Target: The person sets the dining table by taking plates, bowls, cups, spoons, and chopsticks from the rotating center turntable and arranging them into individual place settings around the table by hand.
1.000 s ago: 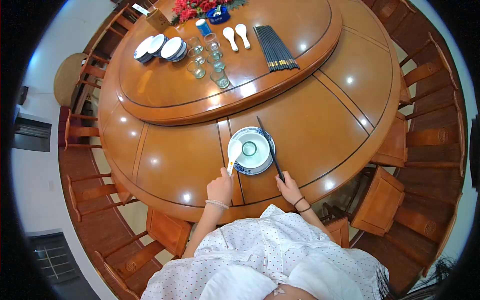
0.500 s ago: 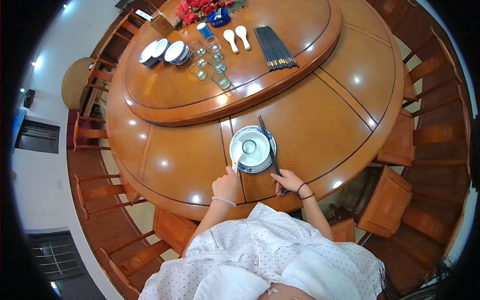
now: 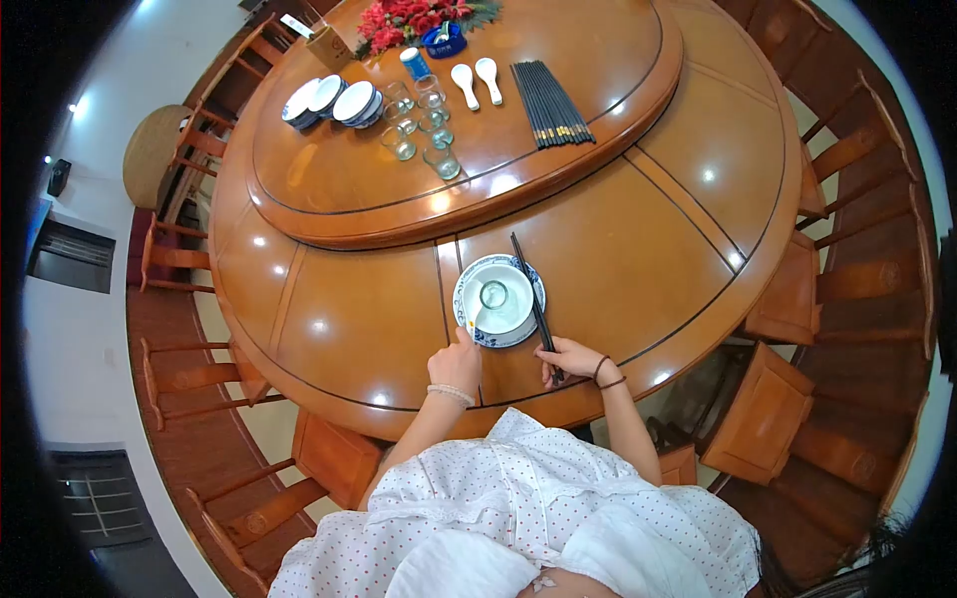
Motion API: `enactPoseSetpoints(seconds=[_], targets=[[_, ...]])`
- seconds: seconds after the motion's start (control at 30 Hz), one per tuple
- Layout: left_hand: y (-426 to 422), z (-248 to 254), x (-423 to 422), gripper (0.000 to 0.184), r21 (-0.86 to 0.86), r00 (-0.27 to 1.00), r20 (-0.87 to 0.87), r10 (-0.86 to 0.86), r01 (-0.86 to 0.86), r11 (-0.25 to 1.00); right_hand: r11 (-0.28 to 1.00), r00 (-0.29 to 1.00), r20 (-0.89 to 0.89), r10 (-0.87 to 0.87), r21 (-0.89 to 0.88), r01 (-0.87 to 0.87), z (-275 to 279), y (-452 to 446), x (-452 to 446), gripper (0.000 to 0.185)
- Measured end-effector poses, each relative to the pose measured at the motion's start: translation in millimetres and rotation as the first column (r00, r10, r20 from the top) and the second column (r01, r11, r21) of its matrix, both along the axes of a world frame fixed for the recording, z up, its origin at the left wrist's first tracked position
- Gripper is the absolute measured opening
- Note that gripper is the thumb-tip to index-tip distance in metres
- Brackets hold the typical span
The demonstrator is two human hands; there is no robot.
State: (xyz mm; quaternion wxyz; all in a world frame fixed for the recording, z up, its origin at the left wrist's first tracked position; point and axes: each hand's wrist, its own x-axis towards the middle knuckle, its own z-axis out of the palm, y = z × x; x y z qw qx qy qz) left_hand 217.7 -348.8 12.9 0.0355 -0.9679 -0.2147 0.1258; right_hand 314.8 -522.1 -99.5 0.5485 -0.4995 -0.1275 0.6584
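A white bowl sits on a blue-patterned plate near the front of the table, with a small clear glass inside it. A white spoon leans in the left part of the bowl, and my left hand is closed at its handle end. Black chopsticks lie across the right edge of the plate, tips pointing away from me. Around their near end are the closed fingers of my right hand.
On the raised turntable stand stacked bowls, several glasses, two white spoons, a row of black chopsticks, a blue ashtray and red flowers. Wooden chairs surround the table.
My right hand has shifted left and now wraps round the chopsticks' near end. My left hand has moved slightly up along the spoon handle, and the spoon lies further right in the bowl.
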Motion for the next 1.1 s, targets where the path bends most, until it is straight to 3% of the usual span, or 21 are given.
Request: enactPoseSetpoints(seconds=[0.3, 0.5, 0.63, 0.83, 0.97, 1.1], targets=[[1.1, -7.7, 0.9, 0.018, -0.014, 0.998, -0.036, -0.042, 0.042, 0.999, 0.999, 0.984, 0.177, 0.031, 0.032, -0.037, 2.4, -2.9, -1.7, 0.021], [0.2, -9.5, 1.9, 0.020, -0.037, 0.998, -0.002, -0.059, 0.059, 0.998, 1.000, 0.986, 0.166, -0.004, 0.021, 0.001, -0.4, -5.4, -6.8, 0.028], [1.9, -15.0, 1.3, 0.029, -0.075, 0.998, -0.002, -0.059, 0.059, 0.995, 1.000, 0.982, 0.189, 0.017, -0.016, -0.014, 1.1, -6.7, -8.6, 0.031], [2.8, -20.7, 2.3, 0.042, -0.111, 0.999, -0.012, -0.032, 0.031, 0.993, 0.996, 0.994, 0.086, -0.067, 0.064, 0.061, -3.3, -6.9, -13.1, 0.033], [1.3, -11.3, 2.5, 0.057, -0.174, 0.999, -0.015, 0.028, -0.030, 0.984, 0.999, 0.978, 0.203, 0.043, -0.015, -0.041, 5.7, -1.5, -2.7, 0.033], [6.1, -11.0, -4.7, 0.069, -0.208, 0.999, 0.041, 0.028, -0.019, 0.978, 0.997, 0.993, 0.107, 0.047, -0.070, -0.040, 12.3, 3.3, 3.1, 0.032]])
